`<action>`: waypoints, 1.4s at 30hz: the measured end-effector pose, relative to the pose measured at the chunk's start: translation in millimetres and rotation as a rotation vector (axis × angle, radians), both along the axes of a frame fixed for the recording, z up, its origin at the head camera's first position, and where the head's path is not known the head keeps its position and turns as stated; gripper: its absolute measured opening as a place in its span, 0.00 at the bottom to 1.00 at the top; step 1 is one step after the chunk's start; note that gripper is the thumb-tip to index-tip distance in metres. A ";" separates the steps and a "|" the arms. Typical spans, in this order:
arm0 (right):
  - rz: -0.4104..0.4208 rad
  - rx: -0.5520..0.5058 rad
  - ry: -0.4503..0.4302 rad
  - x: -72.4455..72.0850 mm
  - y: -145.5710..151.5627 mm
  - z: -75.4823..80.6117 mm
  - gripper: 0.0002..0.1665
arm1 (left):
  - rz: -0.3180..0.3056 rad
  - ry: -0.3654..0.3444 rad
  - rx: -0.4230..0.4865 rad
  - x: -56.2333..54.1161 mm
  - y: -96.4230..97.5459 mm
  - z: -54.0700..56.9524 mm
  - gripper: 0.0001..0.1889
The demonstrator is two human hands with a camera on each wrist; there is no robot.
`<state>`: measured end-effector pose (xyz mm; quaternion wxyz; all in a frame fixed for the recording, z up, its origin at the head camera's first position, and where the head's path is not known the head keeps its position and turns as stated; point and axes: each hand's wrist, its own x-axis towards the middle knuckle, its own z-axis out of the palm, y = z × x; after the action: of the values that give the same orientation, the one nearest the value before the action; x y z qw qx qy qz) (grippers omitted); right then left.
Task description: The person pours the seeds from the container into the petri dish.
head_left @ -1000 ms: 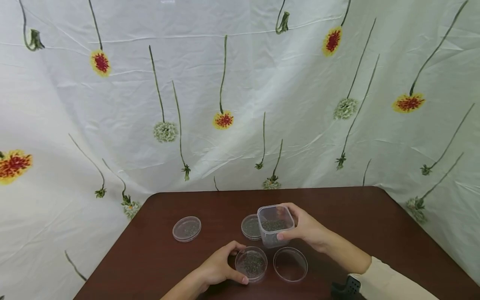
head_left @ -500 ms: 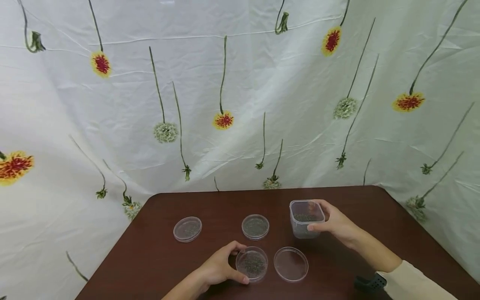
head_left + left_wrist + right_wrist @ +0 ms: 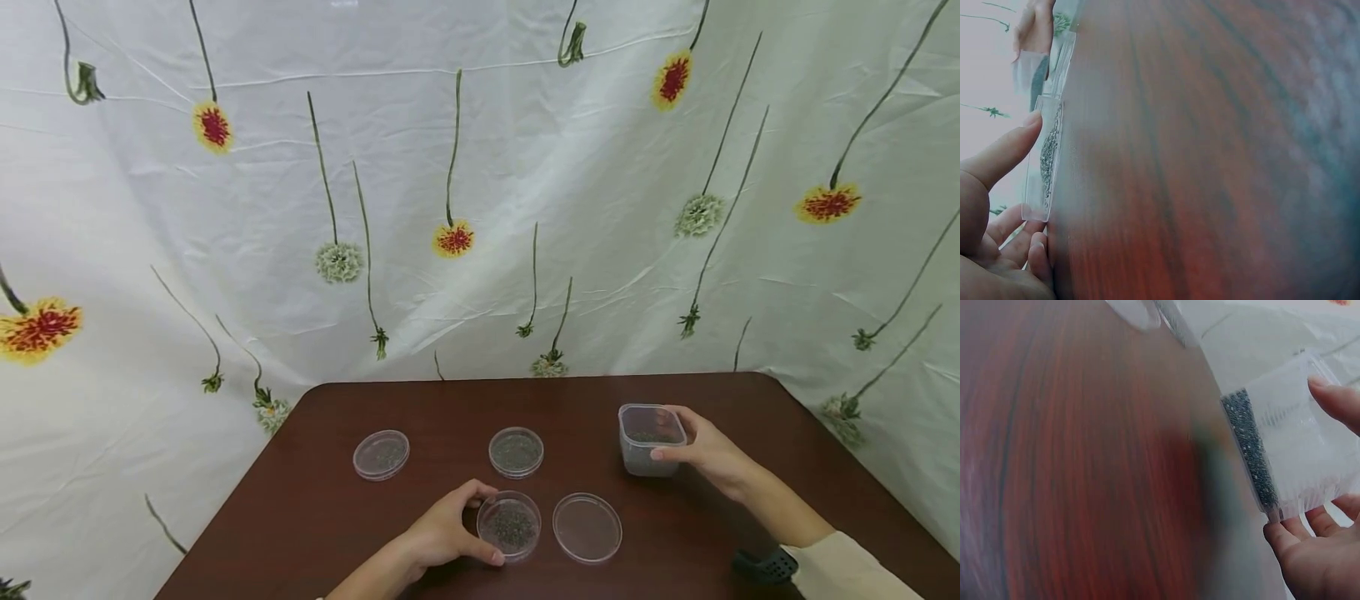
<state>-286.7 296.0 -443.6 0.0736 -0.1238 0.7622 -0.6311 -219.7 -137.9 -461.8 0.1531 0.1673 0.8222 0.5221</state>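
My left hand (image 3: 452, 528) holds a clear petri dish (image 3: 509, 525) between thumb and fingers at its left side. A layer of small dark grains (image 3: 1052, 153) lies inside the dish, which rests flat on the table. Farther right, my right hand (image 3: 705, 450) grips a clear square plastic tub (image 3: 651, 440) by its right side, thumb in front. In the right wrist view, dark grains (image 3: 1250, 450) fill the bottom of the tub. The tub is upright; whether its base touches the table I cannot tell.
A round clear lid or shallow dish (image 3: 587, 527) lies just right of the held dish. Behind stand another petri dish with grains (image 3: 516, 452) and, farther left, one with a few grains (image 3: 381, 455). The brown table (image 3: 300, 517) ends at a flower-print cloth (image 3: 480, 317).
My right hand has carried the tub rightward, away from the petri dishes, uncovering the dish at the back. My left hand has stayed at its petri dish.
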 end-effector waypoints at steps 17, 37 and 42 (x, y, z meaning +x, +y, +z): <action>0.170 0.142 0.009 -10.0 40.6 -8.4 0.52 | -0.002 -0.016 0.000 0.1 -0.7 -3.3 0.38; 0.164 0.130 -0.006 -11.4 40.8 -9.4 0.60 | 0.013 -0.003 0.006 -0.9 -1.9 -2.5 0.38; 0.108 0.140 0.010 -5.9 39.7 -0.9 0.63 | 0.011 -0.005 0.010 -0.1 -1.7 -1.6 0.38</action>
<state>-292.6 335.6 -444.4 0.1121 -0.1623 0.7970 -0.5709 -219.9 -139.6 -463.3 0.1515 0.1619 0.8202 0.5274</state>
